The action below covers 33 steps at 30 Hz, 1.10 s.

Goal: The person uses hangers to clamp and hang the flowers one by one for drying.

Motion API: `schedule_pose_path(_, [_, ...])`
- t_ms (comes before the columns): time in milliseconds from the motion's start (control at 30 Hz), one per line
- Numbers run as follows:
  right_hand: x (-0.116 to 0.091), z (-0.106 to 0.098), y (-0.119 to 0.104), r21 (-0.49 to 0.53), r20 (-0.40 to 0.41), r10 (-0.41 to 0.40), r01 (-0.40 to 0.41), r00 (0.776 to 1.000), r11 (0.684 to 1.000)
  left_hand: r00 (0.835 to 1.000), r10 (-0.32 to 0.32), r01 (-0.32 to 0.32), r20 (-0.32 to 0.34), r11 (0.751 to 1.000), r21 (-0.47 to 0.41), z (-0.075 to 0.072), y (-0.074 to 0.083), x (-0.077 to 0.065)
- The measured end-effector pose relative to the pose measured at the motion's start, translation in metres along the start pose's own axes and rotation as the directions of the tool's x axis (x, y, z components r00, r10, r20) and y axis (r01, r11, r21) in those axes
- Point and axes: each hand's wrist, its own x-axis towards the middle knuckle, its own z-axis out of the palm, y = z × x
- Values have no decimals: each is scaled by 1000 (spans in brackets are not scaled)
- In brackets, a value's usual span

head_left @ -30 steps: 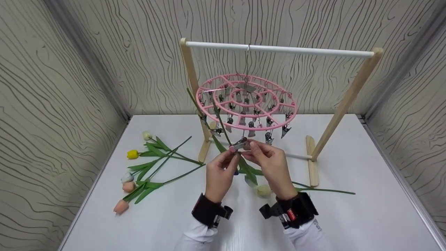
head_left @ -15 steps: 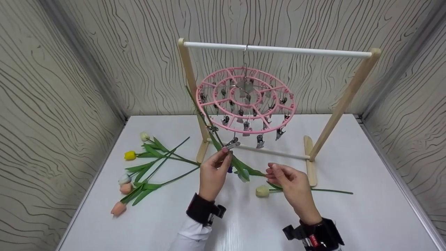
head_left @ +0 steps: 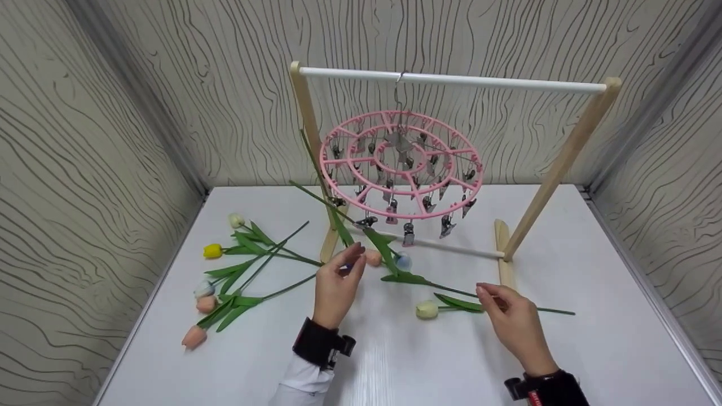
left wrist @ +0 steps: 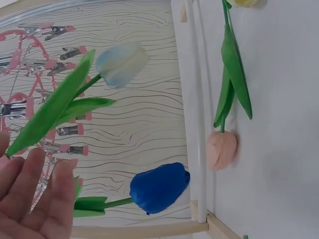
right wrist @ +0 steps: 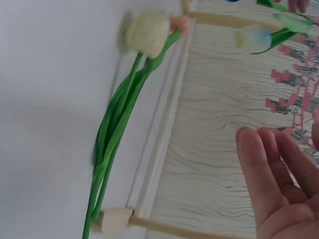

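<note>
My left hand is raised beside the hanging tulips, its thumb and fingers apart with nothing between them. Just past its fingertips, a light blue tulip hangs head down from a metal clip on the pink round clip hanger. A blue tulip hangs there too, mostly hidden by my left hand in the head view. My right hand, fingers loosely bent and holding nothing, is over the stems of a cream tulip and a peach tulip lying on the table.
A wooden stand with a white bar carries the hanger. Several tulips lie at the table's left, among them a yellow tulip and a peach-coloured tulip bloom. Patterned panels enclose the table.
Both hands were at the clip; the right hand has moved away to the right and down. The left has let go of the clip and drawn back, and the hanger has turned and swayed.
</note>
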Motion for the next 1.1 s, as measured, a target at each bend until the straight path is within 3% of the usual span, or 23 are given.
schedule_pose_path(67, [2, -9, 13, -114, -16, -42, 40, 999, 993, 1000, 5, -5, -17, 1000, 17, -3, -1, -3])
schedule_pose_path(300, [6, -44, 48, -256, -16, -76, 69, 997, 964, 999, 6, -5, -31, 999, 53, -17, 15, -19])
schedule_pose_path(533, [3, -63, 80, -394, 60, -80, 97, 995, 914, 1000, 11, -11, 3, 988, 152, -36, -18, -38])
schedule_pose_path(600, [2, -66, 89, -420, 78, -83, 109, 993, 901, 1000, -7, 4, 13, 983, 183, -41, -21, -43])
schedule_pose_path(700, [0, -70, 99, -446, 100, -89, 125, 991, 886, 998, -28, 17, 51, 977, 213, -43, -21, -54])
schedule_pose_path(833, [2, -71, 107, -460, 136, -74, 129, 988, 878, 985, -67, 18, 158, 956, 293, -38, -17, -70])
schedule_pose_path(967, [7, -72, 112, -475, 184, -27, 114, 982, 872, 967, -56, -44, 249, 924, 380, -27, -12, -84])
schedule_pose_path(1100, [12, -70, 112, -490, 196, -5, 102, 981, 866, 954, -25, -97, 299, 918, 384, -19, -11, -95])
